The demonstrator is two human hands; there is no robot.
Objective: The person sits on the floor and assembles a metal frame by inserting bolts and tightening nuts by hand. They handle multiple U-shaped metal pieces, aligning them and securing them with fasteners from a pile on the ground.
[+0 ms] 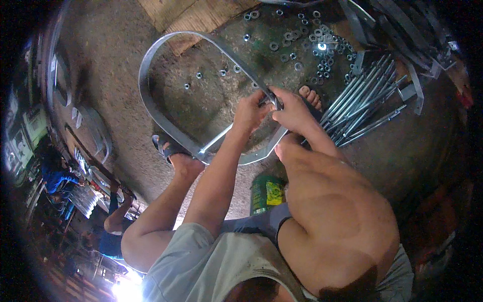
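Note:
A large flat grey metal band (144, 80), bent into a rounded hoop, is held just above the concrete floor between my feet. My left hand (247, 115) and my right hand (293, 111) come together at its right side, fingers closed round the place where its ends meet. Inside the hoop, a thin bright metal rod (216, 139) runs from the band's lower left part up to my left hand. Its upper end is hidden behind that hand, so I cannot tell whether the hand grips it.
Metal rods (359, 98) lie in a pile at right. Loose washers (288, 36) and nuts (199, 75) are scattered ahead, near a wooden board (206, 20). A green can (266, 193) stands between my legs. More bent bands (95, 128) lie at left, where another person (58, 171) is.

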